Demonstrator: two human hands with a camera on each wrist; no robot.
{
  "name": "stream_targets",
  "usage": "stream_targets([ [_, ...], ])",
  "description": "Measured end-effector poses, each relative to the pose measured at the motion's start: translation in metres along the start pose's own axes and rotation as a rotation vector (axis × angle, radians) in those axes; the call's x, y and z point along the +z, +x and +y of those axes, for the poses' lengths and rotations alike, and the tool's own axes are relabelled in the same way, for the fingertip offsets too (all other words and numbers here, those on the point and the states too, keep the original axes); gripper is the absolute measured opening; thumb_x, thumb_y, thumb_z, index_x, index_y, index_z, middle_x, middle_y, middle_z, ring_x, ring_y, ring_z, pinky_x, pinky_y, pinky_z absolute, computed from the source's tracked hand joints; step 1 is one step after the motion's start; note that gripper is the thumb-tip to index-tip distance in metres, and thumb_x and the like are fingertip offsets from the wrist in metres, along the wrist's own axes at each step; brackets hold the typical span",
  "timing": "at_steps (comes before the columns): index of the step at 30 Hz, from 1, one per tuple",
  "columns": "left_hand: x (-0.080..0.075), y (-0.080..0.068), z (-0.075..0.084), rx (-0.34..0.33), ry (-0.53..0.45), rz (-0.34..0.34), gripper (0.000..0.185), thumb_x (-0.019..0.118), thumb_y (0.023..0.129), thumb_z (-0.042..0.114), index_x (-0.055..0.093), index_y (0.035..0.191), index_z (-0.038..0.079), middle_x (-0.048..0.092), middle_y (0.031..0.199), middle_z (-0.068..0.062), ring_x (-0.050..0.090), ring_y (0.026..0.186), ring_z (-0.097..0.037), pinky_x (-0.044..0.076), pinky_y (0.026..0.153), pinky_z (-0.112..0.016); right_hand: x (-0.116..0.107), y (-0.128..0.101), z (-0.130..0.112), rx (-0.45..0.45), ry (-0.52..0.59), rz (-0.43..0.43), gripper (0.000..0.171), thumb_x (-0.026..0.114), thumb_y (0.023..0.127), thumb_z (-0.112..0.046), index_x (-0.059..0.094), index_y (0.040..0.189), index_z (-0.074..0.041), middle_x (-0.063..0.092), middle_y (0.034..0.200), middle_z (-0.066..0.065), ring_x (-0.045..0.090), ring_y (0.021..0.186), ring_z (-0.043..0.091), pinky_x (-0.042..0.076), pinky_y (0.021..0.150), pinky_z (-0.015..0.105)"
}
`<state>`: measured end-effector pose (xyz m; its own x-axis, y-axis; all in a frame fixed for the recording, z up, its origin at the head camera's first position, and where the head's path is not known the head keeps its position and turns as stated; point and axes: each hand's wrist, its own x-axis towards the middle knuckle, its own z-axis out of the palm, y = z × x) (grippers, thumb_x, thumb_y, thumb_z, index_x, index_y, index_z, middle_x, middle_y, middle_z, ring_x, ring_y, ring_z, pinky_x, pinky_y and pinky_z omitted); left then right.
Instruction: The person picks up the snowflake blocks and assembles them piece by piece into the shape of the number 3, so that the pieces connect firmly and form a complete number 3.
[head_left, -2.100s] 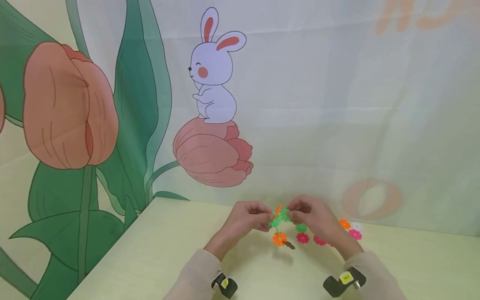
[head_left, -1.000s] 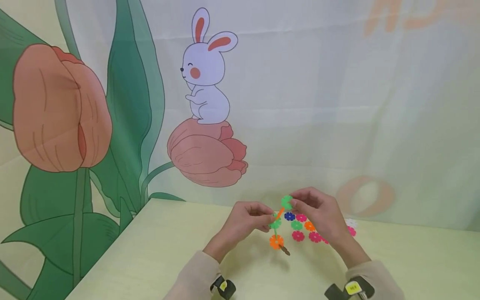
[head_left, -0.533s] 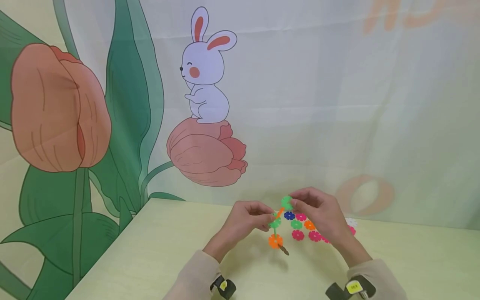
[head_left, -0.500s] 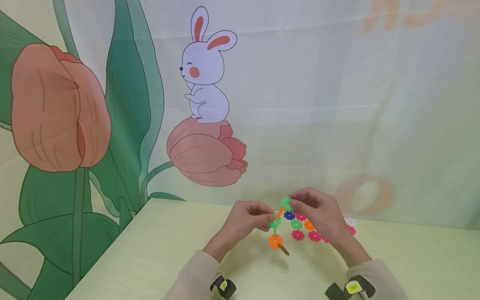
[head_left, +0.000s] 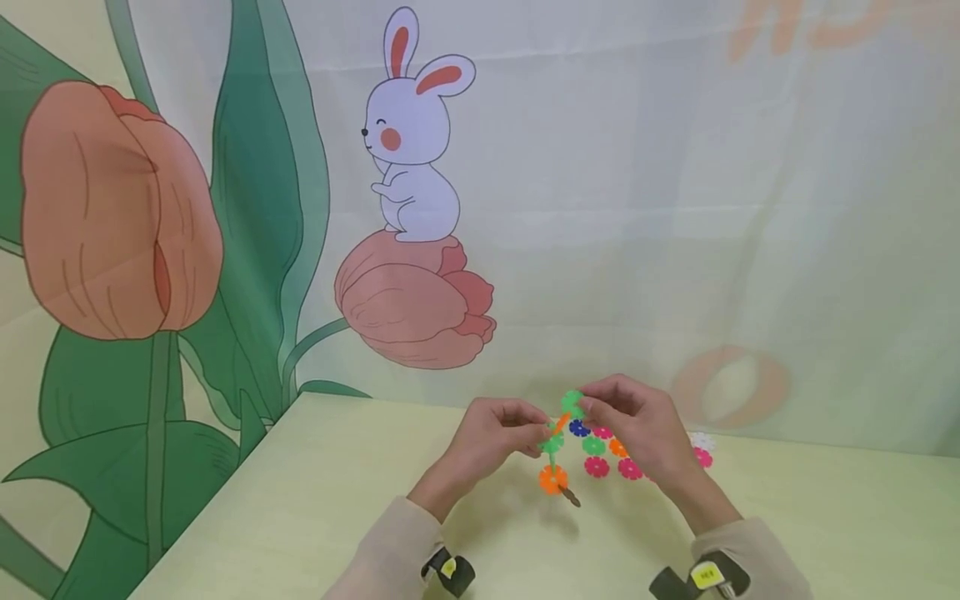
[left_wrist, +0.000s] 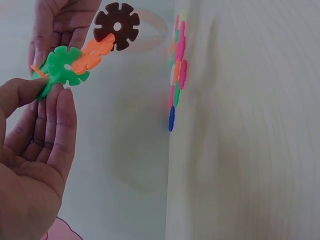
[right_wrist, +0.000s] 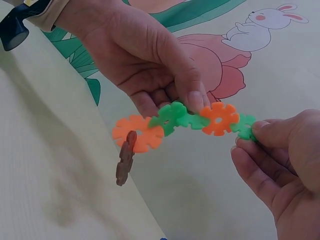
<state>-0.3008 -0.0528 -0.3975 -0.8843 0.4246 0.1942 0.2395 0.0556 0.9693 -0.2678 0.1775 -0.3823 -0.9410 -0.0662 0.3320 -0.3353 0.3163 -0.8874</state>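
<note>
A chain of interlocking plastic snowflake discs hangs between the hands above the table. My left hand [head_left: 495,435] pinches it mid-length, at a green disc [right_wrist: 172,117] that joins another green one edge to edge. An orange disc [right_wrist: 220,119] slants up from there to the end green disc [head_left: 572,404]. Thumb and fingers of my right hand [head_left: 633,421] pinch that end disc, held higher than the left hand's. Below the left hand dangle an orange disc [head_left: 553,480] and, at the bottom tip, a brown disc [left_wrist: 117,26].
Loose discs lie on the pale table [head_left: 360,500] behind and under the right hand: a blue one [head_left: 579,427], a green one [head_left: 594,446], an orange one [head_left: 619,447], several pink ones [head_left: 597,467] and white ones [head_left: 702,442]. A printed curtain [head_left: 600,208] hangs behind the table.
Since the earliest frame, my right hand has risen with its green disc, and the orange disc now spans the gap between the green ones. Over the last second the hands hold nearly still.
</note>
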Motion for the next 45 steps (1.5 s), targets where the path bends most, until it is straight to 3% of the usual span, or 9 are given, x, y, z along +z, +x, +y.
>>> stream_targets([
  [4, 0.0003, 0.0005, 0.0, 0.008, 0.006, -0.002, 0.014, 0.078, 0.096, 0.008, 0.08, 0.103, -0.003, 0.077, 0.093, -0.008, 0.073, 0.076, -0.019, 0.065, 0.08, -0.035, 0.0, 0.0001, 0.001, -0.004, 0.007, -0.002, 0.019, 0.073, 0.103, -0.017, 0.074, 0.117, -0.004, 0.075, 0.108, 0.011, 0.076, 0.097, 0.034, 0.061, 0.086, 0.025],
  [19, 0.0009, 0.0002, -0.0009, 0.029, 0.008, -0.02, 0.014, 0.077, 0.097, 0.008, 0.079, 0.103, -0.004, 0.076, 0.094, -0.007, 0.074, 0.076, -0.021, 0.065, 0.08, -0.035, 0.0019, -0.0003, 0.0006, -0.056, 0.11, -0.041, 0.02, 0.073, 0.102, -0.013, 0.074, 0.117, 0.001, 0.074, 0.109, 0.017, 0.077, 0.088, 0.024, 0.063, 0.089, 0.032],
  [31, 0.0034, 0.0006, -0.004, -0.036, -0.041, -0.04, 0.014, 0.077, 0.096, 0.006, 0.076, 0.103, -0.006, 0.075, 0.093, -0.008, 0.076, 0.078, -0.028, 0.065, 0.081, -0.039, -0.001, 0.001, 0.0055, -0.057, 0.027, -0.067, 0.028, 0.073, 0.103, -0.017, 0.075, 0.129, -0.007, 0.076, 0.118, 0.009, 0.077, 0.097, 0.021, 0.062, 0.092, 0.038],
  [37, 0.0039, 0.0007, -0.0049, -0.062, -0.023, -0.041, 0.014, 0.078, 0.097, 0.01, 0.077, 0.105, -0.002, 0.076, 0.095, -0.008, 0.076, 0.087, -0.04, 0.065, 0.082, -0.037, -0.0024, 0.0, 0.0036, -0.02, 0.0, -0.073, 0.028, 0.074, 0.102, -0.02, 0.075, 0.128, -0.01, 0.077, 0.113, 0.007, 0.077, 0.098, 0.024, 0.061, 0.09, 0.029],
  [45, 0.0046, 0.0001, -0.0046, -0.026, -0.031, -0.02, 0.015, 0.078, 0.097, 0.013, 0.079, 0.106, 0.001, 0.078, 0.098, -0.008, 0.075, 0.087, -0.022, 0.064, 0.083, -0.036, -0.001, 0.0004, 0.0017, -0.014, 0.056, -0.124, 0.022, 0.076, 0.1, -0.015, 0.073, 0.119, -0.005, 0.076, 0.109, 0.011, 0.076, 0.095, 0.03, 0.062, 0.089, 0.035],
])
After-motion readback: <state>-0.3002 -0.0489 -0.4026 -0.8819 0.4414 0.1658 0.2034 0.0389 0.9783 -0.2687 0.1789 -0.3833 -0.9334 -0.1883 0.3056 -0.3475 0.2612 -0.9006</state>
